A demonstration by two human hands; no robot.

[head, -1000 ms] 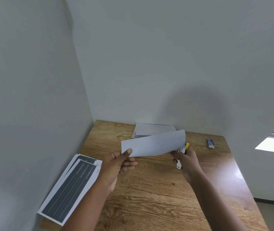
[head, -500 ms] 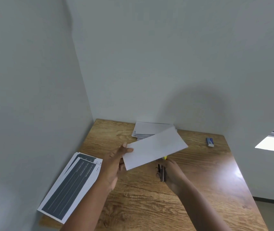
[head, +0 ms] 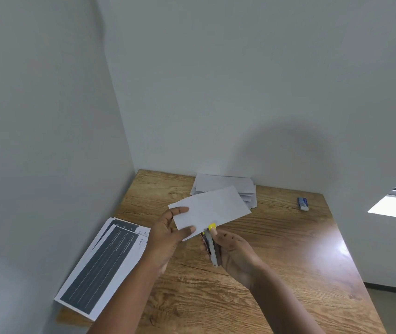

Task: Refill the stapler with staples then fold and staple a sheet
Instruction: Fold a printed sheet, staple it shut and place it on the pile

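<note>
A folded white sheet (head: 212, 210) is held above the wooden table (head: 288, 256), tilted with its right end farther away. My left hand (head: 168, 237) pinches its near-left corner between thumb and fingers. My right hand (head: 230, 251) grips a small grey stapler with a yellow tip (head: 210, 244). The stapler's yellow front end meets the sheet's near edge; the edge sits at the stapler's mouth.
A stack of folded white sheets (head: 226, 186) lies at the back of the table. Printed sheets with dark panels (head: 103, 266) overhang the left front edge by the wall. A small blue and white staple box (head: 302, 203) lies at the back right.
The sheet swung from level to tilted and came nearer. My right hand moved the stapler from the sheet's right end to under its near edge, turning it lengthwise toward me.
</note>
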